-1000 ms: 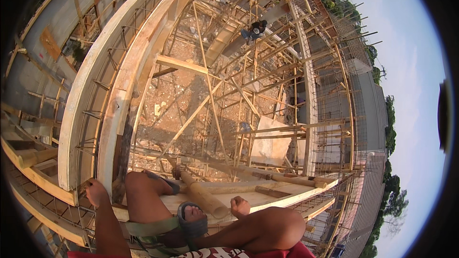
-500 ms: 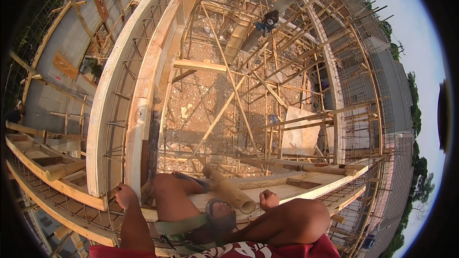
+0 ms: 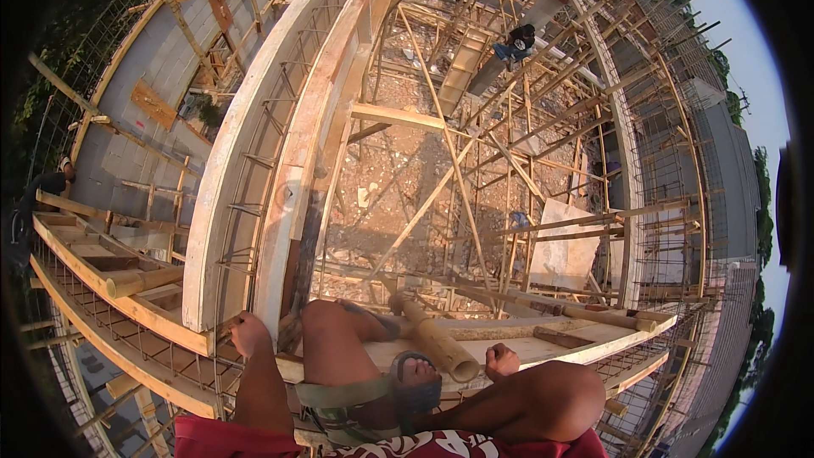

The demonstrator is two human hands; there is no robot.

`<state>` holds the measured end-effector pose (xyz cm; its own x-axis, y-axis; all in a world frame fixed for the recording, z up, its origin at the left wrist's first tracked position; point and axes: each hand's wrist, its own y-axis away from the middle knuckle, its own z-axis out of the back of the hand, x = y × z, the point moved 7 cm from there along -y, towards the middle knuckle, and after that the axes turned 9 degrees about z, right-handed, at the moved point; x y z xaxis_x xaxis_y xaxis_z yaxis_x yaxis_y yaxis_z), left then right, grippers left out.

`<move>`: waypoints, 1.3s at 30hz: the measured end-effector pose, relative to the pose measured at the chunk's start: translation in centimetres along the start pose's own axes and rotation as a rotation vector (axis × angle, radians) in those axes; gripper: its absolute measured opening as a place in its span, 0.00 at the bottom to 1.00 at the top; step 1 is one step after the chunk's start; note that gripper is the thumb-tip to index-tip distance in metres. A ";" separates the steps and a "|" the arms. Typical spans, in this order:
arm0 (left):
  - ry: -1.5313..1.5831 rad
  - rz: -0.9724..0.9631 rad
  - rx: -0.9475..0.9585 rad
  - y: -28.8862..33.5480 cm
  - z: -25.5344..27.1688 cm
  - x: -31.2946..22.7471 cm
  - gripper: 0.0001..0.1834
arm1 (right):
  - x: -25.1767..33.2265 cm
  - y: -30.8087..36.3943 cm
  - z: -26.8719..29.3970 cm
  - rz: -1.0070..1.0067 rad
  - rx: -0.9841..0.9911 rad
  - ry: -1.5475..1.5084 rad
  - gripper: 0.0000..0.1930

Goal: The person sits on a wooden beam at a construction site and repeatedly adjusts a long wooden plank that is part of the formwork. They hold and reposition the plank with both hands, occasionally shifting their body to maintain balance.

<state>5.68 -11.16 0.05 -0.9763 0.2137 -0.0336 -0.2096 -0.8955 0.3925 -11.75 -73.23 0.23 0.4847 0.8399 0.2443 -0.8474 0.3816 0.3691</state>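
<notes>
Resting half-curled at the formwork [image 3: 240, 119], left hand [image 3: 251, 336] (right hand [image 3: 502, 361] fisted)

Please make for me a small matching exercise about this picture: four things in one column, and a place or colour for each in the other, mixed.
Things
1. Left hand
2. Right hand
3. Shirt
4. Large board

Places and colours
A. Pale brown and flat
B. Just right of the open end of a bamboo pole
C. Red, with white print
D. At the near end of two long wooden beams

Right pairs: 1-D, 2-B, 3-C, 4-A
</notes>
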 end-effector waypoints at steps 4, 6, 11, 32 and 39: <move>-0.002 0.049 -0.012 1.1 1.0 -0.6 0.27 | -0.5 -0.2 -0.1 -0.041 0.002 -0.035 0.15; 0.025 -0.004 -0.032 -0.1 -0.1 0.1 0.28 | -0.9 -0.4 -0.1 -0.061 -0.001 -0.018 0.15; -0.002 -0.027 -0.002 0.6 0.0 -0.3 0.29 | -1.2 0.0 0.1 -0.049 -0.062 -0.021 0.14; 0.024 -0.016 0.001 0.9 0.4 -0.3 0.28 | -1.4 0.2 -0.3 -0.059 -0.047 -0.016 0.14; 0.082 -0.046 -0.001 1.5 0.8 -0.7 0.30 | -1.5 0.1 -0.4 -0.030 -0.054 -0.037 0.14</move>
<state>6.07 -12.31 1.42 -0.9667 0.2226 -0.1266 -0.2548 -0.8859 0.3876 -12.64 -74.26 -0.41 0.5166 0.8135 0.2670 -0.8424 0.4271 0.3285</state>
